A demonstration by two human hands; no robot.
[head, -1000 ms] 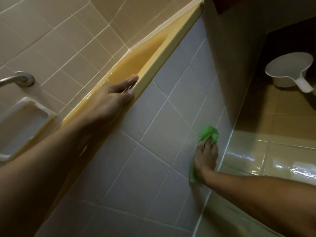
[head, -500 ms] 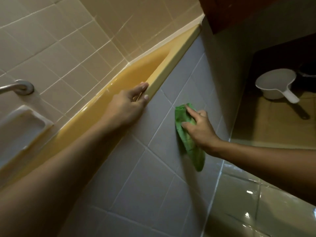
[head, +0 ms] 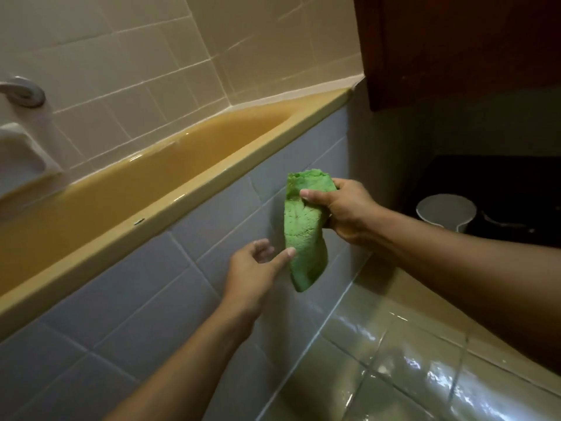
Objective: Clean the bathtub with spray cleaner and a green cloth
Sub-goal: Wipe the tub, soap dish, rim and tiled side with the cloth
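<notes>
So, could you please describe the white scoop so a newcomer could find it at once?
Start at the yellow bathtub and follow its rim right, past the corner under the dark cabinet. The white scoop sits in that dark recess; it is the only round, pale thing there, with a stubby handle.

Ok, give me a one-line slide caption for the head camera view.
Right hand holds the green cloth up beside the bathtub, left hand reaching for the cloth's lower end.
</notes>
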